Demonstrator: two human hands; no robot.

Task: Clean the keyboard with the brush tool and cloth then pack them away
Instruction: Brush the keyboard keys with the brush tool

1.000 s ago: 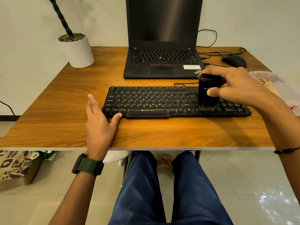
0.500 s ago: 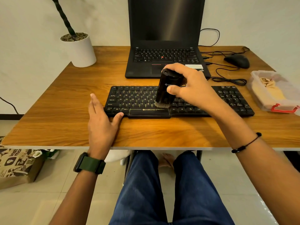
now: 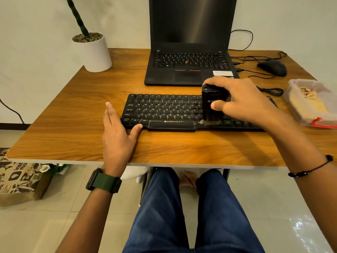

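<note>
the right hand (image 3: 242,99) has its fingers curled over the top of the brush tool (image 3: 211,106) and its thumb pressed on the front face, so the black body is clamped between them. the tool stands upright, bristles down on the bottom row of the keyboard (image 3: 164,110), just right of the space bar. the left hand (image 3: 116,136) lies flat on the table (image 3: 73,125) with fingers straight and together; its thumb tip touches the keyboard's front left edge near the alt key.

writing: "zebronics" in yellow on the strip below the space bar, and yellow key legends such as ctrl, alt, shift and caps lock. a white logo and a few letters sit on the brush tool's front, but the thumb covers most of them and they cannot be read. the laptop (image 3: 189,66) behind has a white sticker on its palm rest, too blurred to read. a printed paper bag (image 3: 20,178) under the table's left edge shows letters cut off by the tabletop.

the right part of the keyboard is hidden behind the right hand and forearm. a clear box (image 3: 310,105) with a red clasp sits at the right edge, partly cut off, with the tan cloth (image 3: 310,99) inside. a black mouse (image 3: 272,68) and its coiled cable lie behind that. a white plant pot (image 3: 93,52) stands at the back left. a green watch (image 3: 104,181) is on the left wrist.
</note>
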